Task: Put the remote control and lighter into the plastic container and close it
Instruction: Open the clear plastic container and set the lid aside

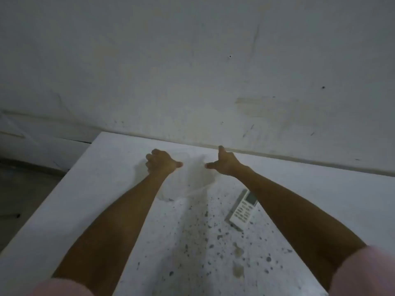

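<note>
A clear plastic container (192, 180) stands near the far edge of the white speckled table (320, 199); it is faint and blurred. My left hand (161, 162) is curled over the container's left side and seems to grip it. My right hand (224, 164) is at its right side with fingers spread and thumb pointing toward the container. A white remote control (242, 210) lies flat on the table to the right, partly under my right forearm. No lighter is visible.
A pale wall (192, 71) rises directly behind the table's far edge. The table's left edge drops to a dark floor (25, 199). Dark specks and stains mark the tabletop near me.
</note>
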